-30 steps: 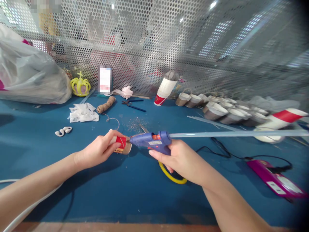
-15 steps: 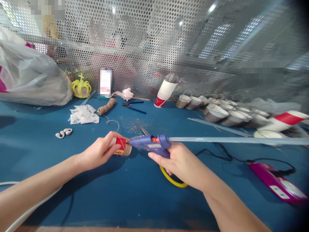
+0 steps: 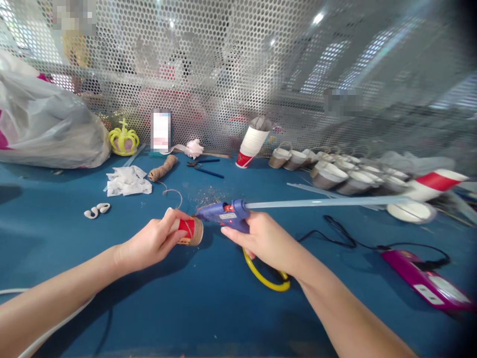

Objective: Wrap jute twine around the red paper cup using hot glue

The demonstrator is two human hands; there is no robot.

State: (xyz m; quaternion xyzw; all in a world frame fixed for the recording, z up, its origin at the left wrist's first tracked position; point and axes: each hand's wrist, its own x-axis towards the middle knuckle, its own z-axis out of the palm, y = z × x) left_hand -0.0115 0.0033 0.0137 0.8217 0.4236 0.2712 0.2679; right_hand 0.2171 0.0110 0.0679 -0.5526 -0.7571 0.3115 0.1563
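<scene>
- Head view: left hand (image 3: 154, 239) grips a cup (image 3: 184, 225) part-wrapped in twine (image 3: 197, 232).
- Right hand (image 3: 266, 238) clutches a glue gun (image 3: 227, 215), nozzle (image 3: 201, 214) at the twine.
- Scissors (image 3: 256, 274) lie below.

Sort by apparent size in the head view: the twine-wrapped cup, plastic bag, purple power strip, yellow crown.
1. Plastic bag
2. Purple power strip
Unranked, too alike: yellow crown and twine-wrapped cup, partly hidden.
</scene>
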